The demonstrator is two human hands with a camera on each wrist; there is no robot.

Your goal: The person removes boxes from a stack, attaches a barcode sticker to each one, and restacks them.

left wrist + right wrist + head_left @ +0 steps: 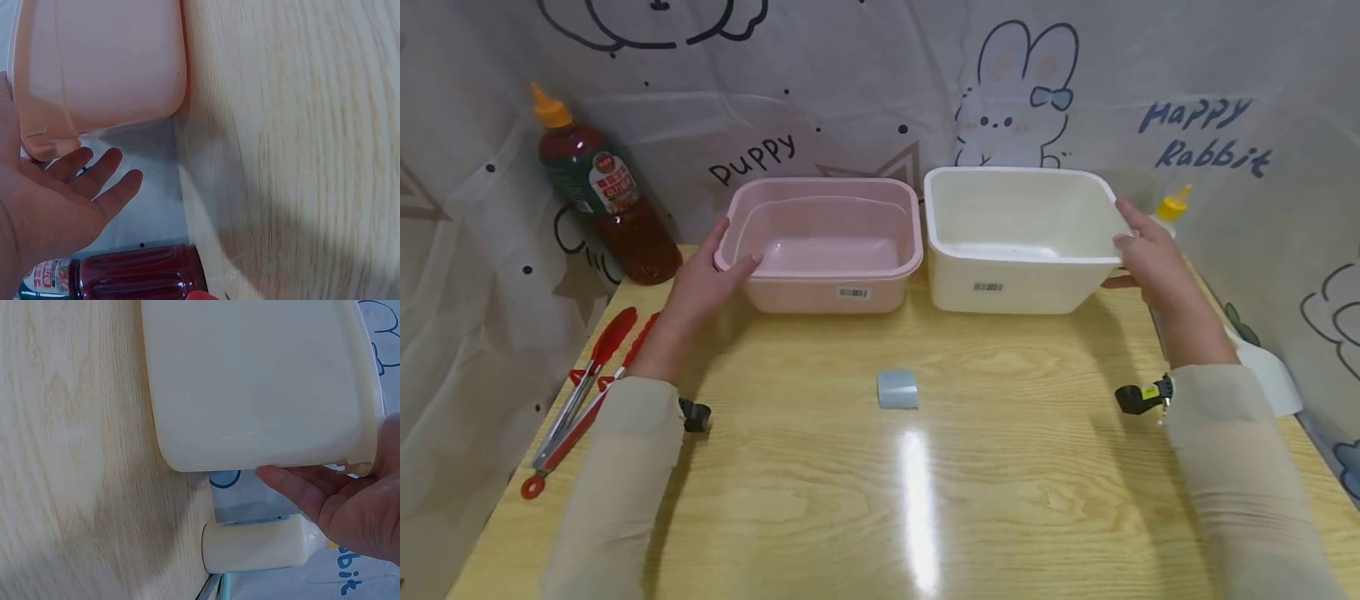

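Note:
A pink tub (820, 292) and a white tub (1000, 287) stand side by side at the back of the wooden table (880, 500), both with nothing in them. My left hand (703, 279) is at the pink tub's left end, thumb lying on the rim. In the left wrist view the fingers (94, 181) are straight and spread beside the pink tub (100, 62), with a gap between. My right hand (1153, 262) holds the white tub's right rim, thumb on top. In the right wrist view its fingers (300, 481) reach under the rim of the white tub (256, 381).
A dark red sauce bottle (602, 200) stands at the back left, with red tongs (583, 387) along the left edge. A small blue-grey block (897, 389) lies mid-table. A cream bottle with a yellow cap (1172, 204) stands behind my right hand. Printed cloth walls the table in.

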